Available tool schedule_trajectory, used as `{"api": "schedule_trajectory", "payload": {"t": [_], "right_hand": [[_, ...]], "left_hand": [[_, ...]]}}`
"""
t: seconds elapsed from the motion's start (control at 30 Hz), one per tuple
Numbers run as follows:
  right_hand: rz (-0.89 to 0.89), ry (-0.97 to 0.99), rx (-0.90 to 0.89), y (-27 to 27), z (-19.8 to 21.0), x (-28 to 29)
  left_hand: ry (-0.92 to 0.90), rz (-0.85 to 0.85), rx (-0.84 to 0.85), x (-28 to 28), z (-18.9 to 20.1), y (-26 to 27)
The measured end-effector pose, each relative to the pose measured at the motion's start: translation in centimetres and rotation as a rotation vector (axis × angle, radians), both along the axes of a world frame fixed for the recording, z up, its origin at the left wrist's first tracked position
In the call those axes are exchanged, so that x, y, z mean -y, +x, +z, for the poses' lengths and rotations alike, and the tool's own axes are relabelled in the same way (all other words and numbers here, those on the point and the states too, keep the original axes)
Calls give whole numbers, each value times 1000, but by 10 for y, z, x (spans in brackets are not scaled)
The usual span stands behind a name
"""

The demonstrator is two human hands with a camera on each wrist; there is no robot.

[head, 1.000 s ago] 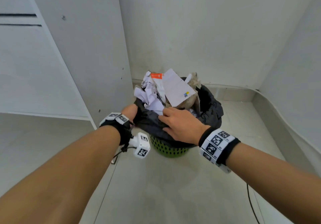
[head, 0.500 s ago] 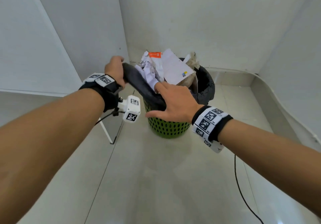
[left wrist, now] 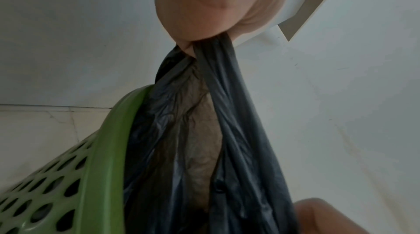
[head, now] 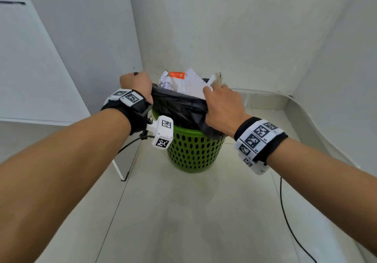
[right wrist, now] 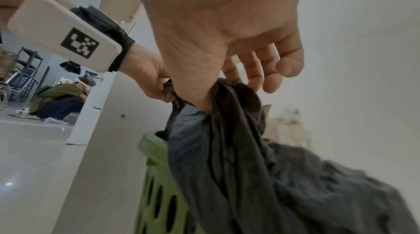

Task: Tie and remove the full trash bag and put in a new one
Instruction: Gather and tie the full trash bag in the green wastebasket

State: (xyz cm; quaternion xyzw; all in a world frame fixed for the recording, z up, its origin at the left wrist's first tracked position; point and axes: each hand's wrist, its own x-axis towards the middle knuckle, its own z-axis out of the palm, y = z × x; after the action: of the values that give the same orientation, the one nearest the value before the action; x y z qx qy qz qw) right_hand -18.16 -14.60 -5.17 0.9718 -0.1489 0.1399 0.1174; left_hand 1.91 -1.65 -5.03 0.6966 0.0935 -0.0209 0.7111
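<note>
A green perforated bin (head: 191,150) stands on the floor in a corner, lined with a black trash bag (head: 179,107) heaped with crumpled paper (head: 183,81). My left hand (head: 136,83) grips a bunched part of the bag's rim in a fist at the bin's left side, held above the bin edge. In the left wrist view the bag (left wrist: 204,130) hangs stretched from that fist (left wrist: 218,4) over the bin (left wrist: 102,148). My right hand (head: 222,105) pinches the rim on the right; its fingers (right wrist: 268,69) hang loosely curled over the gathered bag (right wrist: 238,148).
White walls close in behind and to the right, and a white cabinet panel (head: 81,38) stands on the left. A black cable (head: 289,222) runs over the tiled floor at the right. In the right wrist view a person (right wrist: 59,99) sits far off.
Both hands have pulled the bag's rim up off the bin edge. The left hand rose with its bunch of plastic. The right hand slid to the right side and took hold.
</note>
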Motion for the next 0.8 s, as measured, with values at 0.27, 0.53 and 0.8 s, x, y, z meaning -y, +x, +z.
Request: {"api": "schedule_trajectory", "payload": {"t": [0.27,0.53,0.8], "right_hand": [[-243,115,-245,-17,23,50],[-142,904,477,-26,8,107],[-432,1238,715,-24,-31,124]], "left_hand": [[7,24,58,3,7,-5],[179,-332,-106,-24,-31,16],[-25,-201,-218,-10,-23,12]]}}
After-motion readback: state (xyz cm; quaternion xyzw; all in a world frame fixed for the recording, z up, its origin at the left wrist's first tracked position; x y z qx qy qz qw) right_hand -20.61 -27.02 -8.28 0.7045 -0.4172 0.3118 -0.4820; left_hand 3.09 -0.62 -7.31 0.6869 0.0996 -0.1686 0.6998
